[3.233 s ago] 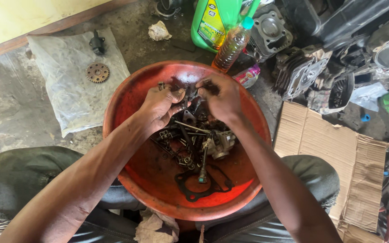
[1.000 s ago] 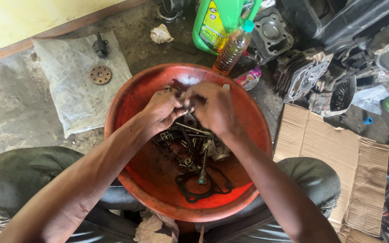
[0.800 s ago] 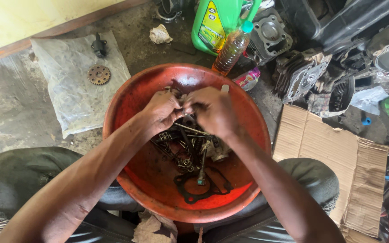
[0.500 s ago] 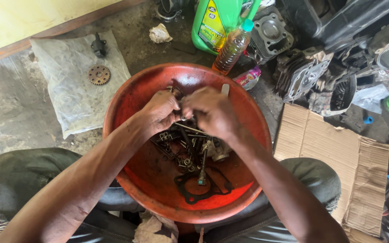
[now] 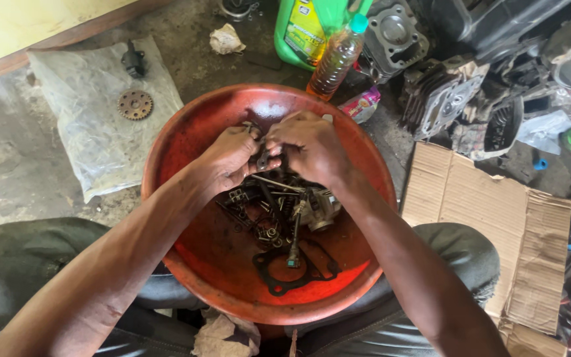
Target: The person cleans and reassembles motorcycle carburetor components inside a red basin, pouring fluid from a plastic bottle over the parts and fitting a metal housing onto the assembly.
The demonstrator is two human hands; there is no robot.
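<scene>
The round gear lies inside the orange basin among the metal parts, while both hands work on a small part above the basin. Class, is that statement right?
Not quite. The head view shows the round gear outside the orange basin, on the plastic sheet to its left. The rest holds: the left hand and right hand work on a small part above the basin.

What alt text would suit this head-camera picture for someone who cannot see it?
Two bare hands, left hand and right hand, grip a small dark metal part over an orange basin of oily engine parts. Bottles and cardboard lie around.
</scene>
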